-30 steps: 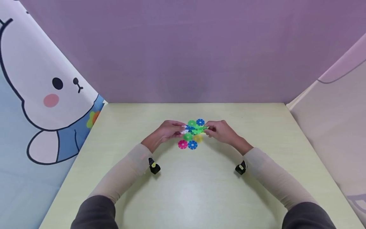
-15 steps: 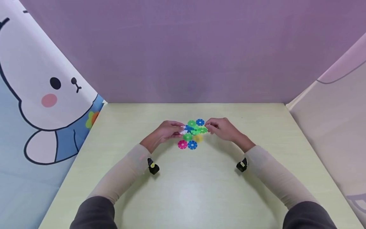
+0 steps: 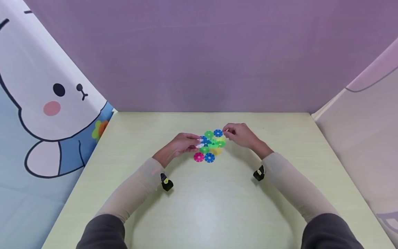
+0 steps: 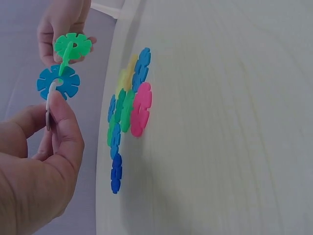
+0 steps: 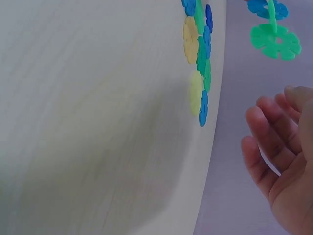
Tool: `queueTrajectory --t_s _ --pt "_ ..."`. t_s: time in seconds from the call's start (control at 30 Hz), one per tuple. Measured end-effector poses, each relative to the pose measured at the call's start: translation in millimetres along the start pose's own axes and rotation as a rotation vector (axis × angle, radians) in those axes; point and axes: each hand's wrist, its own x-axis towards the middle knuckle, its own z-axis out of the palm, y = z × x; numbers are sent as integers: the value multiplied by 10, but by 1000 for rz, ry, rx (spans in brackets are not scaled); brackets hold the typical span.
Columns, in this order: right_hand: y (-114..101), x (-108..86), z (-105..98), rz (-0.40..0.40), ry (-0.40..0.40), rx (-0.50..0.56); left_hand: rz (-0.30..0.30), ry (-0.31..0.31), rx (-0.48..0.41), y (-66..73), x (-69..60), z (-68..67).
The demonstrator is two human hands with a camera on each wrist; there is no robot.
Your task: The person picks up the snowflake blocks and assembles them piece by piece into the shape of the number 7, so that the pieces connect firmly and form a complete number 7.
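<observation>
My left hand [image 3: 183, 143] pinches a white slotted disc [image 4: 48, 115] between thumb and fingers. Linked to it is a short chain held above the table: a blue snowflake disc [image 4: 58, 83], an edge-on green disc [image 4: 65, 59] and, at the far end, another green disc [image 5: 276, 41]. My right hand [image 3: 242, 135] hovers just right of the far blue disc [image 3: 218, 133]. In the right wrist view its fingers [image 5: 266, 122] are loosely bent, with nothing between them and a gap from the chain.
On the table [image 3: 202, 200], beneath the chain, lie several loose slotted discs. Among them are a pink disc [image 3: 199, 157], a near blue disc [image 3: 209, 158], a yellow disc [image 3: 216, 151] and a green disc [image 3: 209, 134]. A purple backdrop [image 3: 199, 62] rises behind the table.
My right hand has let go of the end green disc and moved away toward the back of the table. The left hand keeps the chain in nearly the same place.
</observation>
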Motion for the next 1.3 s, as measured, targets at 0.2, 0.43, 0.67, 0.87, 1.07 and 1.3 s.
queueTrajectory --t_s 0.2,0.43,0.67,0.87,1.07,1.3 --pt "51 66 31 55 -15 -32 -3 -10 13 -17 5 -1" --pt "147 155 103 95 -50 -80 -11 -3 34 -49 24 -8" --pt "228 183 186 128 -126 -88 -32 2 46 -53 18 -16" --pt "284 212 273 109 -142 -149 -33 5 51 -48 7 -34" --pt "289 239 292 84 -151 -216 -29 -1 57 -56 10 -41" --pt "285 243 289 89 -159 -240 -23 -2 53 -55 24 -37"
